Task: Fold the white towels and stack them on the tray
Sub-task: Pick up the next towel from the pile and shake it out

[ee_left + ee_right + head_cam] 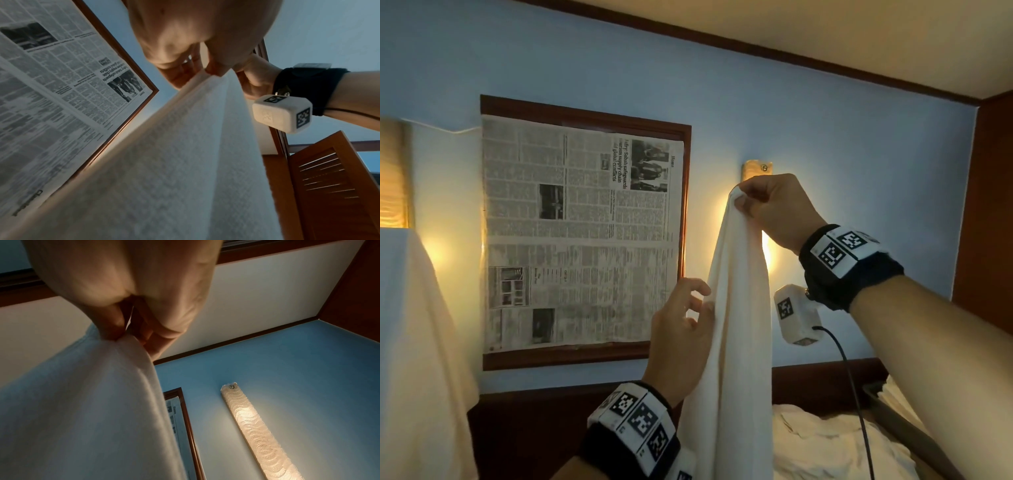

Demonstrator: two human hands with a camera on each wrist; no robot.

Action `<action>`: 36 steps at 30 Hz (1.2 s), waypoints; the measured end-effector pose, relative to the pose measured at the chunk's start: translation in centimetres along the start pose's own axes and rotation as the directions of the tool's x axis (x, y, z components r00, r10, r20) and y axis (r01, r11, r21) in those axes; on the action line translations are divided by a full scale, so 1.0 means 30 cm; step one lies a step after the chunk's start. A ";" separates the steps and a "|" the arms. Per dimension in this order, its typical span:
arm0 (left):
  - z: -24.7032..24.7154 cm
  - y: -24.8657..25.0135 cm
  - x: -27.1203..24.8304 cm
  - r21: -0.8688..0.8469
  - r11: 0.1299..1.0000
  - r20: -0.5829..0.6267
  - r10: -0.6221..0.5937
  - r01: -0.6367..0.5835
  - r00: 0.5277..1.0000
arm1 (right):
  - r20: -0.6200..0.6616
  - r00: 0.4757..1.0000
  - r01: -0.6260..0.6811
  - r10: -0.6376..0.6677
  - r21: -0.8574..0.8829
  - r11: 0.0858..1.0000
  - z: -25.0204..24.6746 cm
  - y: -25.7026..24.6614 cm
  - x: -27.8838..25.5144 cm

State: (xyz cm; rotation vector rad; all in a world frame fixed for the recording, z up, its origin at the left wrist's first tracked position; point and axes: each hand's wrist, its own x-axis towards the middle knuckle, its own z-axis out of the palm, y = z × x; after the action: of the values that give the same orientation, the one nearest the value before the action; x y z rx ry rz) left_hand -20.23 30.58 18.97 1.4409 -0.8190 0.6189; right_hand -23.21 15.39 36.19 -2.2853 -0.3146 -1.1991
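My right hand (774,209) pinches the white towel (736,325) by its top corner — the cloth hangs straight down below that grip. Lower on its edge, my left hand (681,329) pinches it between thumb and fingertips (213,71).

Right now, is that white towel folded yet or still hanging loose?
Hanging loose, unfolded. The right hand pinches the white towel by its top corner and it drapes straight down; the left hand grips its edge lower down.

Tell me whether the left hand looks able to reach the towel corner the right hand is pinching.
Probably yes: the left hand already touches the hanging towel below the right hand, and nothing lies between it and that corner.
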 end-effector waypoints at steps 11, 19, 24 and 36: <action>-0.033 -0.038 -0.031 0.055 0.998 0.089 -0.034 0.029 0.995 | -0.032 0.999 -0.007 0.004 -0.100 0.995 0.003 0.006 0.031; -0.095 -0.123 -0.035 0.296 0.955 0.006 -0.036 0.033 0.999 | -0.125 0.992 -0.016 0.001 -0.120 0.993 0.003 0.030 0.037; -0.141 -0.132 -0.053 0.277 0.955 -0.096 -0.080 0.104 0.992 | -0.158 0.987 -0.022 0.010 -0.072 0.997 0.019 0.041 0.031; -0.216 -0.190 -0.013 0.290 0.916 -0.038 -0.277 0.276 0.960 | -0.098 0.990 -0.111 0.098 -0.129 0.985 0.058 0.127 -0.037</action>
State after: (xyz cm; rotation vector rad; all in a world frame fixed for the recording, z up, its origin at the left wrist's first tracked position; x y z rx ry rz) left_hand -15.21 36.71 15.55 1.7916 -0.5239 0.5340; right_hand -20.99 13.23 33.15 -2.3201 -0.0807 -1.3012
